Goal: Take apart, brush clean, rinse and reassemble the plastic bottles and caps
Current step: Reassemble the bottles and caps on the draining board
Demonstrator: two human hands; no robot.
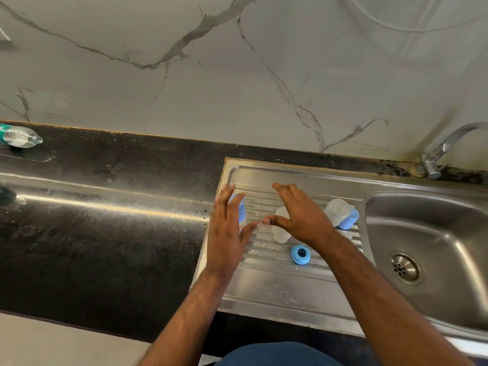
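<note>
both hands hovered spread and empty, left hand (227, 228), right hand (301, 217), over the drainboard (277, 286). bottles (336, 211) lay apart from a loose blue cap (300, 254) near its front edge; reassembly seemingly remained undone.

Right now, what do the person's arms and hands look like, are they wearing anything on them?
Both forearms are bare up to the frame's lower edge: no sleeves show. The left hand and right hand wear no gloves, and no rings, watch or wristbands show on the fingers or wrists. Dark blue clothing shows at the bottom edge.
</note>
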